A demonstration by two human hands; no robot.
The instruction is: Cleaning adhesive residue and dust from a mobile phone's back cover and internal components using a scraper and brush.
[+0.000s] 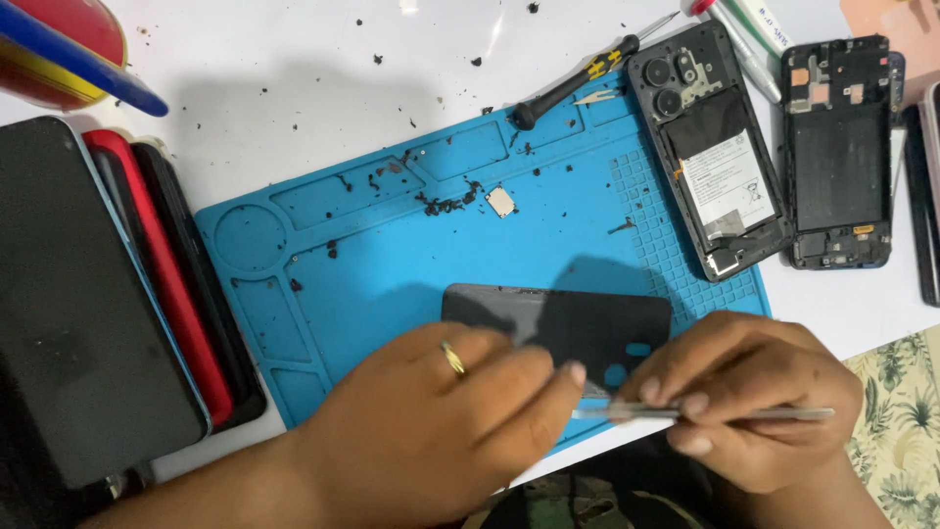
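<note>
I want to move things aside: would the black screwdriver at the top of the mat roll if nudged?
Probably. The screwdriver has a round handle and lies half off the blue mat, on the smooth white table. It looks thin and light, so a slight push may shift it. The mat's raised edge might stop it.

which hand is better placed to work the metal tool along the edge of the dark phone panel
Right, probably: the right hand already pinches the metal tweezers, tip at the dark phone panel. The left hand rests on it.

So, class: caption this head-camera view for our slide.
Left hand steadies a dark phone panel on a blue mat; right hand holds tweezers.
</note>
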